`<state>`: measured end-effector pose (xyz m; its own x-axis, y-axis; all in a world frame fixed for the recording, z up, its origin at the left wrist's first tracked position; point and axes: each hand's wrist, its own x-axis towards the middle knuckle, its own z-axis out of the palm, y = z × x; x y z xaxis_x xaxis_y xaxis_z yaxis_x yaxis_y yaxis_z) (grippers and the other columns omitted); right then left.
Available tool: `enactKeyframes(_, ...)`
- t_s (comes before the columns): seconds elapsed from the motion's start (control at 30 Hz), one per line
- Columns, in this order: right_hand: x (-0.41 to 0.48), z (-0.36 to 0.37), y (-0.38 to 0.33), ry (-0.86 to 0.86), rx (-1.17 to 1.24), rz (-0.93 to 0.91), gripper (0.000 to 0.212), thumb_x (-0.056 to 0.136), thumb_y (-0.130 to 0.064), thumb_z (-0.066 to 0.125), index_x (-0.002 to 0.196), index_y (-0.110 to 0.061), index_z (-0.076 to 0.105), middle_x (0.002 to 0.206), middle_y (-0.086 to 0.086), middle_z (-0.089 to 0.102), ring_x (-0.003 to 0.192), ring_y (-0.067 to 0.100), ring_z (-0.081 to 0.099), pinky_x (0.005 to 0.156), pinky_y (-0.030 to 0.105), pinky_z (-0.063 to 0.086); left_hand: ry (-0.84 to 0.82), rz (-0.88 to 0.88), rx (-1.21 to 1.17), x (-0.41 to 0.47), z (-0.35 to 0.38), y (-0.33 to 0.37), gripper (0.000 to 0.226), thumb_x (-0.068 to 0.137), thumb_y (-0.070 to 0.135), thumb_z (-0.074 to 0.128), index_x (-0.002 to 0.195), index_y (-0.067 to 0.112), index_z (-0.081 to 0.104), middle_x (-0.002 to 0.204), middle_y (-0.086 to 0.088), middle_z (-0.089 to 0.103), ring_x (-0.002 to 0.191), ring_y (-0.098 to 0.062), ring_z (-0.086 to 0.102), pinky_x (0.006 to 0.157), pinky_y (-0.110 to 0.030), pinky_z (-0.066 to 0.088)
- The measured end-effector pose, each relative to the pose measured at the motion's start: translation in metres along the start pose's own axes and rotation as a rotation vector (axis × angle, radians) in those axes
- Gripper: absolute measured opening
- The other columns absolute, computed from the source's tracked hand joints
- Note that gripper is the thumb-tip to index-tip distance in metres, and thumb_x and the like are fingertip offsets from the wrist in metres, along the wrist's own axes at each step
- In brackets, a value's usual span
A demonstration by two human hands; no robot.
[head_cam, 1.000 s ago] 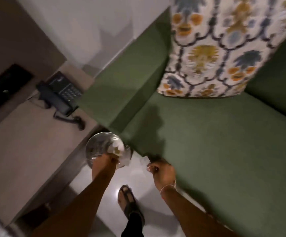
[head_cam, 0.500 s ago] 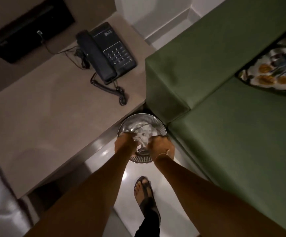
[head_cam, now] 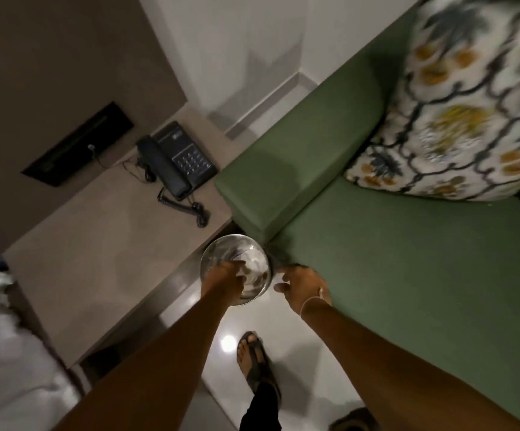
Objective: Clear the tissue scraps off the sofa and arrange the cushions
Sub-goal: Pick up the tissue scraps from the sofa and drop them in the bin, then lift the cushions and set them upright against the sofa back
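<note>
Reaching down over the round metal bin (head_cam: 235, 269) that stands on the floor against the front corner of the green sofa (head_cam: 408, 290), the person has the left hand (head_cam: 222, 283) over the bin's near rim, with its fingers curled downward; whether they pinch anything cannot be told, as the view is blurred there. The right hand (head_cam: 303, 286) hangs just beside the bin, between it and the sofa's front edge, with its fingers loosely spread and nothing visibly in them. Pale tissue scraps (head_cam: 252, 264) lie inside the bin, so the clearing step looks to be at its close. The visible part of the sofa seat shows no scraps, though its far end lies outside the view. One patterned cushion (head_cam: 457, 119) leans at the back of the sofa, beside the armrest nearest the bin, its corner resting on the seat; no other cushion is in view. On the beige side table (head_cam: 97, 244) next to that armrest sits a black telephone (head_cam: 176, 164) with a coiled cord. A sandalled foot (head_cam: 254, 359) is planted on the glossy floor just short of the bin. Next, by my reading, both hands should lift clear of the bin and turn toward the sofa, first checking the unseen stretch of seat for stray tissue, then taking the cushion by its sides to set it straight against the backrest.
</note>
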<state>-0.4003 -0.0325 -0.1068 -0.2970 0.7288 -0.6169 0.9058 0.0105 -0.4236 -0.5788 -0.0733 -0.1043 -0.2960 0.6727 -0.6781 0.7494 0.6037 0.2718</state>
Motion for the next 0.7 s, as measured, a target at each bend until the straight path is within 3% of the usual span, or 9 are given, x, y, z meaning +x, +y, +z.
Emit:
enactKeyframes(0.2, -0.071, -0.148, 0.075, 0.070, 0.022, 0.064, 0.052, 0.084, -0.041, 0.062, 0.134, -0.037, 0.049, 0.130, 0.007, 0.060, 0.119, 0.026, 0.056, 0.099, 0.035, 0.046, 0.035, 0.080, 0.020, -0.068, -0.044, 0.131, 0.038, 0.088, 0.033, 0.055, 0.125, 0.029, 0.057, 0.125, -0.008, 0.065, 0.113, -0.029, 0.059, 0.096, -0.038, 0.047)
enactKeyframes(0.33, -0.083, -0.248, 0.130, 0.142, 0.178, 0.175, 0.069, 0.079, -0.039, 0.070, 0.141, -0.030, 0.041, 0.138, 0.010, 0.053, 0.128, 0.027, 0.048, 0.104, 0.035, 0.040, 0.109, 0.144, -0.073, -0.079, -0.076, 0.231, 0.066, 0.078, 0.028, 0.064, 0.140, 0.028, 0.042, 0.132, -0.013, 0.060, 0.118, -0.034, 0.057, 0.100, -0.039, 0.047)
enactKeyframes(0.43, -0.073, -0.311, 0.169, 0.302, 0.419, 0.249, 0.071, 0.072, -0.029, 0.076, 0.136, -0.030, 0.044, 0.133, 0.008, 0.057, 0.118, 0.029, 0.056, 0.099, 0.038, 0.048, 0.108, 0.183, -0.159, -0.066, -0.094, 0.301, 0.080, 0.075, 0.035, 0.069, 0.145, 0.027, 0.031, 0.140, -0.011, 0.054, 0.124, -0.032, 0.054, 0.103, -0.040, 0.045)
enactKeyframes(0.53, -0.044, -0.358, 0.204, 0.487, 0.564, 0.279, 0.082, 0.063, -0.023, 0.084, 0.135, -0.025, 0.044, 0.132, 0.009, 0.058, 0.117, 0.030, 0.057, 0.097, 0.038, 0.049, 0.080, 0.235, -0.253, -0.035, -0.105, 0.357, 0.080, 0.074, 0.035, 0.071, 0.144, 0.029, 0.033, 0.142, -0.012, 0.051, 0.126, -0.035, 0.051, 0.103, -0.041, 0.043)
enactKeyframes(0.63, -0.008, -0.384, 0.236, 0.556, 0.872, 0.379, 0.112, 0.057, -0.011, 0.089, 0.147, -0.012, 0.022, 0.146, 0.015, 0.042, 0.133, 0.034, 0.042, 0.108, 0.049, 0.039, 0.062, 0.189, -0.351, 0.003, -0.099, 0.390, 0.071, 0.073, 0.021, 0.072, 0.137, 0.019, 0.043, 0.136, -0.017, 0.055, 0.122, -0.038, 0.053, 0.103, -0.046, 0.044)
enactKeyframes(0.7, 0.012, -0.386, 0.246, 0.514, 1.102, 0.303, 0.115, 0.059, 0.006, 0.085, 0.149, -0.008, 0.014, 0.147, 0.017, 0.039, 0.135, 0.035, 0.038, 0.108, 0.050, 0.038, 0.041, 0.106, -0.508, 0.022, -0.087, 0.400, 0.063, 0.071, 0.008, 0.070, 0.130, 0.014, 0.050, 0.127, -0.019, 0.061, 0.113, -0.040, 0.058, 0.099, -0.051, 0.048)
